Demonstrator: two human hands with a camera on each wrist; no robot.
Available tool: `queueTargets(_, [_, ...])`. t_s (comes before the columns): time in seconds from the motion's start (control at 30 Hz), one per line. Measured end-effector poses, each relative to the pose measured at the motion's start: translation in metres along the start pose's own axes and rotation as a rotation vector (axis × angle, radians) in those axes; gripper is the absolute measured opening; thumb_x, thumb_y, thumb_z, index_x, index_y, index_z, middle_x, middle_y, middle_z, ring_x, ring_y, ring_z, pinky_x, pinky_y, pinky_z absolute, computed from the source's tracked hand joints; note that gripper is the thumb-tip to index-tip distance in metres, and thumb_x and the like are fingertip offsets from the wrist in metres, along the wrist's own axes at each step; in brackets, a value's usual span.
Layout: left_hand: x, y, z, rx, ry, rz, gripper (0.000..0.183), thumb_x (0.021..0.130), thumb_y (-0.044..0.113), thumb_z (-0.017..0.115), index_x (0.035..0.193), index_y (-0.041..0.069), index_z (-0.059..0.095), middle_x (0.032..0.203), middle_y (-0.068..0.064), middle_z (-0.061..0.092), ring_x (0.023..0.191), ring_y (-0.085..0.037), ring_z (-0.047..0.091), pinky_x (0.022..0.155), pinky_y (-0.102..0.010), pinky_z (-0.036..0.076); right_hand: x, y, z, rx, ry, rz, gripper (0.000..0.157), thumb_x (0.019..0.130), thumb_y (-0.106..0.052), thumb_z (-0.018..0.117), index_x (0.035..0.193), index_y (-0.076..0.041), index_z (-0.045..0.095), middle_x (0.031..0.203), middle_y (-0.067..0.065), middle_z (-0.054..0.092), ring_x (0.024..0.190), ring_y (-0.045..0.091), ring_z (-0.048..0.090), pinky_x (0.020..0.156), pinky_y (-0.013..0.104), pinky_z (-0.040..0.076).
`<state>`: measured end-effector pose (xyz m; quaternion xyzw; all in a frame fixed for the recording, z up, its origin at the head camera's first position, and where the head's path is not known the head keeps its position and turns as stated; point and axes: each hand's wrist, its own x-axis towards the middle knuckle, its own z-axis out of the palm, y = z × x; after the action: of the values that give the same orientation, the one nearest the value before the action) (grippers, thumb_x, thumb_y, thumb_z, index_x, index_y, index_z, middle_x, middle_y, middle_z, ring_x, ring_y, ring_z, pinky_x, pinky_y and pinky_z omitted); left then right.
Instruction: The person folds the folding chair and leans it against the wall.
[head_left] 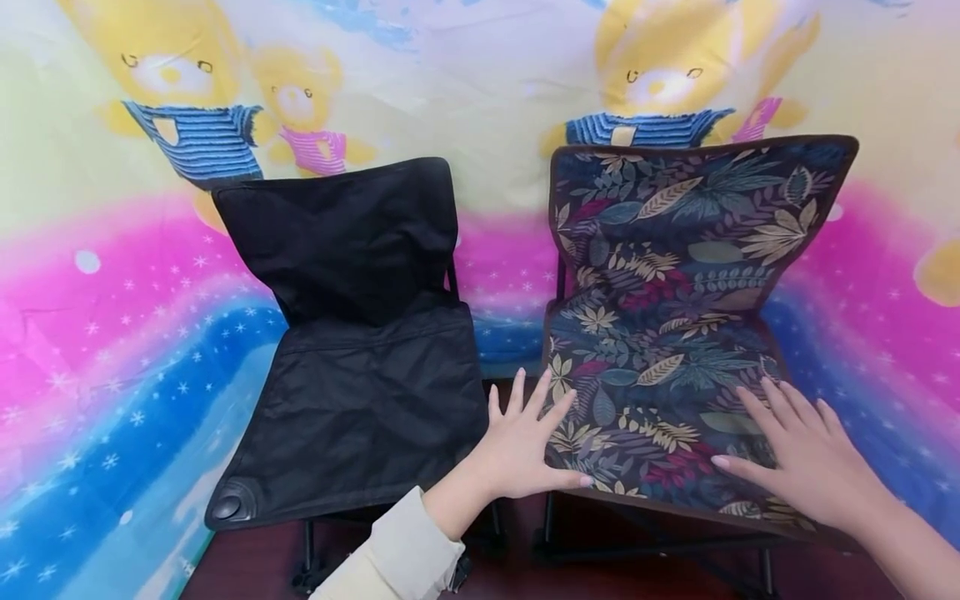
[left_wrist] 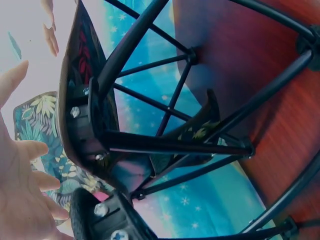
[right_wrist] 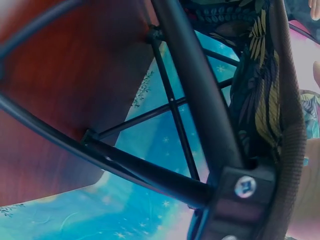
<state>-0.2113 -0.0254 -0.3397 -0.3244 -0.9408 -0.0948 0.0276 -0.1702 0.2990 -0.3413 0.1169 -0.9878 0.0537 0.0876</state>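
Observation:
A folding chair (head_left: 660,367) with a dark leaf-patterned fabric stands on the right. My left hand (head_left: 528,442), fingers spread, is over the left front part of its seat. Over the seat's right front corner is my right hand (head_left: 810,458), its fingers also extended. Neither hand grips anything. To the left stands a plain black folding chair (head_left: 367,400), its seat edge close beside my left hand. From below, the left wrist view shows the patterned chair's black tube legs (left_wrist: 175,142) and my left palm (left_wrist: 20,190). A screw and black bracket (right_wrist: 245,200) appear up close in the right wrist view.
Both chairs stand on a dark red wooden surface (left_wrist: 280,95). Behind them hangs a colourful cloth (head_left: 510,267) printed with teddy bears, pink bands and blue snowflake bands. Crossed black tubes (right_wrist: 172,102) brace the patterned chair underneath.

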Motion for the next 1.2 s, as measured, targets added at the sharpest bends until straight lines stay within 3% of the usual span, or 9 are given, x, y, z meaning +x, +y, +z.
queueTargets(0.4, [-0.001, 0.007, 0.012, -0.007, -0.041, 0.031, 0.088, 0.069, 0.072, 0.041, 0.139, 0.029, 0.01, 0.144, -0.004, -0.005, 0.126, -0.031, -0.015, 0.094, -0.062, -0.001, -0.014, 0.003, 0.007, -0.019, 0.021, 0.026, 0.092, 0.077, -0.058, 0.048, 0.137, 0.002, 0.011, 0.136, 0.032, 0.002, 0.122, 0.038, -0.018, 0.086, 0.047, -0.028])
queueTargets(0.67, [-0.004, 0.011, 0.019, -0.04, -0.069, 0.056, 0.086, 0.071, 0.068, 0.045, 0.139, 0.029, 0.011, 0.144, -0.006, 0.001, 0.127, -0.034, -0.01, 0.094, -0.061, 0.001, -0.025, 0.004, 0.016, 0.004, -0.04, 0.057, 0.093, 0.077, -0.06, 0.046, 0.135, 0.005, 0.015, 0.133, 0.036, 0.007, 0.121, 0.046, -0.012, 0.083, 0.048, -0.028])
queueTargets(1.2, [-0.01, 0.019, 0.028, 0.006, -0.061, 0.065, 0.087, 0.07, 0.07, 0.041, 0.139, 0.029, 0.009, 0.144, -0.006, 0.003, 0.127, -0.034, -0.005, 0.097, -0.058, 0.008, -0.045, 0.012, 0.032, 0.026, -0.057, 0.103, 0.094, 0.077, -0.061, 0.044, 0.135, 0.006, 0.012, 0.132, 0.037, 0.006, 0.12, 0.044, -0.015, 0.083, 0.042, -0.03])
